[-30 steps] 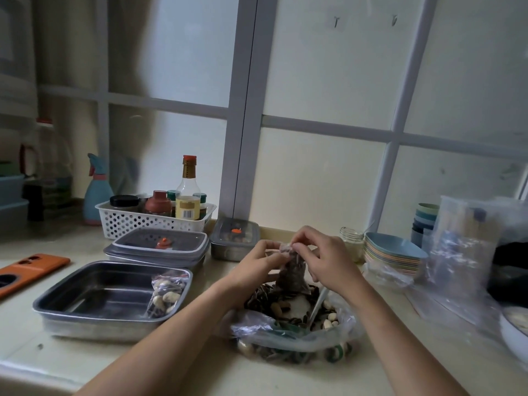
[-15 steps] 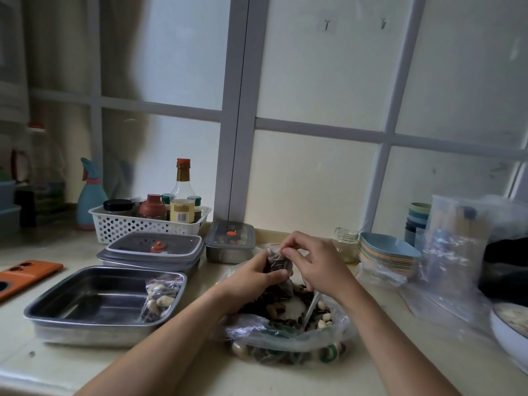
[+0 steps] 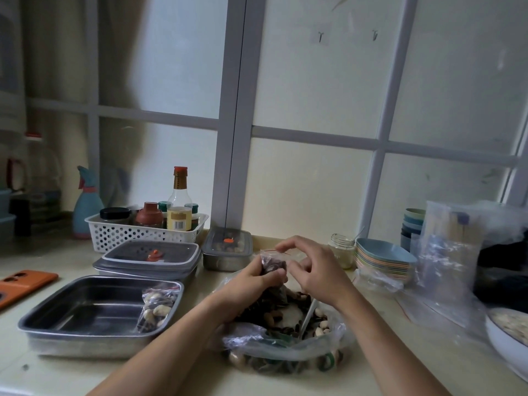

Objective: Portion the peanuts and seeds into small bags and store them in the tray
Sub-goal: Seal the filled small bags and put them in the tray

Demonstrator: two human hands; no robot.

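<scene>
A small clear bag (image 3: pixel 273 265) filled with dark seeds is upright above the big open plastic bag of peanuts and seeds (image 3: pixel 288 338). My left hand (image 3: pixel 254 284) grips the small bag's body. My right hand (image 3: pixel 317 270) pinches its top edge by the red seal strip. A white spoon handle (image 3: pixel 308 315) sticks out of the big bag. To the left stands a steel tray (image 3: pixel 71 318) with one filled small bag of peanuts (image 3: pixel 157 307) leaning in its right corner.
Behind the tray lie lidded steel containers (image 3: pixel 148 258) and a white basket of bottles (image 3: pixel 143 232). An orange phone (image 3: pixel 23 284) is at far left. Stacked plates (image 3: pixel 383 261), a jar (image 3: pixel 341 251), cups and a clear bag pack (image 3: pixel 445 252) fill the right.
The view has dipped slightly and shifted. My hands hold the small bag in much the same place, and my right fingers have moved along its top edge.
</scene>
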